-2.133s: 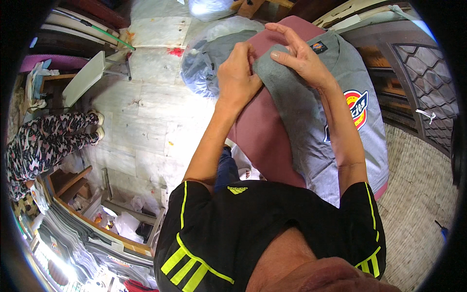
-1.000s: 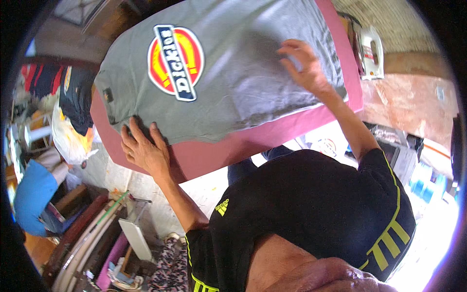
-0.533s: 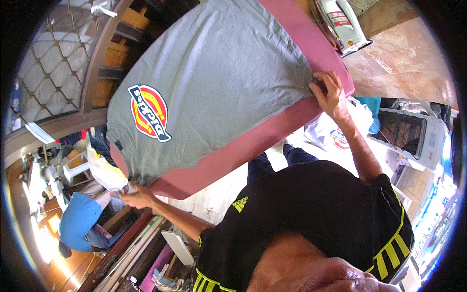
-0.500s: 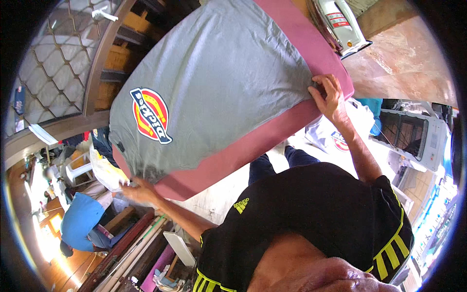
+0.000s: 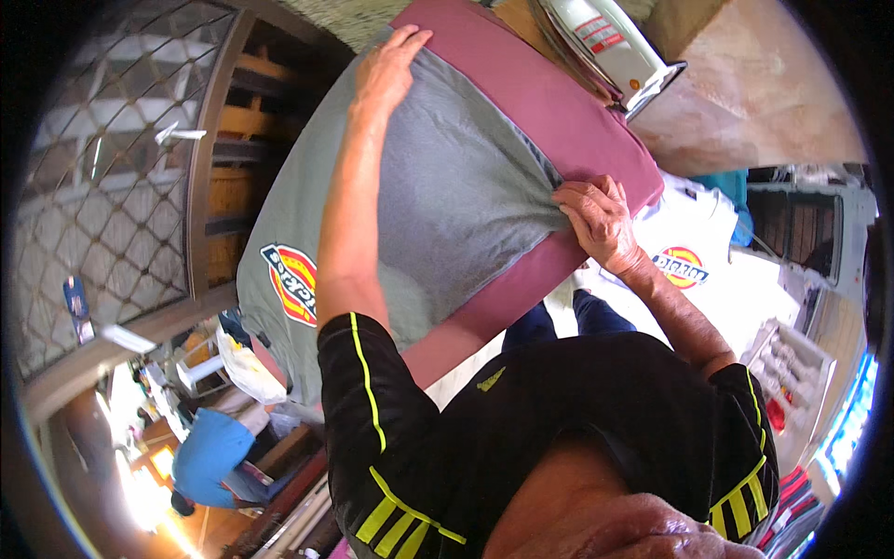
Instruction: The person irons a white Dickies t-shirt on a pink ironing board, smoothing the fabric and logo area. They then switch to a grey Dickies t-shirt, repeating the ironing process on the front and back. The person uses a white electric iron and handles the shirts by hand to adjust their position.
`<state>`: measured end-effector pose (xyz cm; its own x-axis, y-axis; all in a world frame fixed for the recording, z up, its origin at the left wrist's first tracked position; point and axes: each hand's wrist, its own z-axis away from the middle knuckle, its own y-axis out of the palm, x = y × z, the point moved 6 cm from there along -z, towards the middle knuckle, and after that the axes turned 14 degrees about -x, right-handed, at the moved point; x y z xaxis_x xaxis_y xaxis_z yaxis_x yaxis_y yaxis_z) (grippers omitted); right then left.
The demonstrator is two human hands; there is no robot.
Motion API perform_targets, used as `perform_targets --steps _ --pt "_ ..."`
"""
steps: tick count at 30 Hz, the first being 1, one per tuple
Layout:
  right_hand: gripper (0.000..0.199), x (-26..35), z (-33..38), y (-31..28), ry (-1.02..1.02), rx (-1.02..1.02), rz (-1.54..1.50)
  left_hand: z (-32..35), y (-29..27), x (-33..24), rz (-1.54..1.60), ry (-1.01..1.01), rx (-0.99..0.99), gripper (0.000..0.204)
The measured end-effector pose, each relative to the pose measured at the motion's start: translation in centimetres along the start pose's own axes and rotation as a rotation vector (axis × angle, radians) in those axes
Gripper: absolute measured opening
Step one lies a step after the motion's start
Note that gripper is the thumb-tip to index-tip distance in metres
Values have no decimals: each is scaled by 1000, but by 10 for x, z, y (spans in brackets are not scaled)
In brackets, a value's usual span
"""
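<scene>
A grey shirt (image 5: 438,186) with a red and yellow printed emblem lies over a maroon padded board (image 5: 568,102). Creases run across the cloth towards my right hand (image 5: 596,219), whose bent fingers pinch its near right corner. At the far end of the same edge, my left hand (image 5: 386,74) curls its fingers over the cloth's far corner, close to the board's rim. My left forearm crosses above the shirt and partly covers the emblem. A white shirt (image 5: 689,224) with a similar emblem lies past the board's right end.
Beyond the board sits a white appliance (image 5: 601,37) with a dark cord or hose. A metal lattice gate (image 5: 112,186) stands at left. At lower left, a person in a blue top (image 5: 214,452) bends over near long poles. A white crate (image 5: 792,373) stands at right.
My left hand has moved from the board's near left corner to its far side. My right hand has drawn the shirt's corner slightly left and down, wrinkling the cloth.
</scene>
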<state>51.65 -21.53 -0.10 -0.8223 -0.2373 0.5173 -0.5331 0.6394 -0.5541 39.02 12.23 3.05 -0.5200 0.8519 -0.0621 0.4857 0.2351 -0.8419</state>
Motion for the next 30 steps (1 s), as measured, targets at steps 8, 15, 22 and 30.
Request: perform_targets --steps 8,15,22,30 --pt "27 -6 9 -10 327 119 127 -32 7 29 162 85 330 16" --pt "18 -8 1 -13 393 215 -38 -31 4 36 254 -3 211 16" --pt "17 -32 -24 -26 447 230 -155 -28 -13 29 201 1 -218 11" --pt "16 -62 -32 -38 356 236 11 -36 36 3 222 -103 -487 13"
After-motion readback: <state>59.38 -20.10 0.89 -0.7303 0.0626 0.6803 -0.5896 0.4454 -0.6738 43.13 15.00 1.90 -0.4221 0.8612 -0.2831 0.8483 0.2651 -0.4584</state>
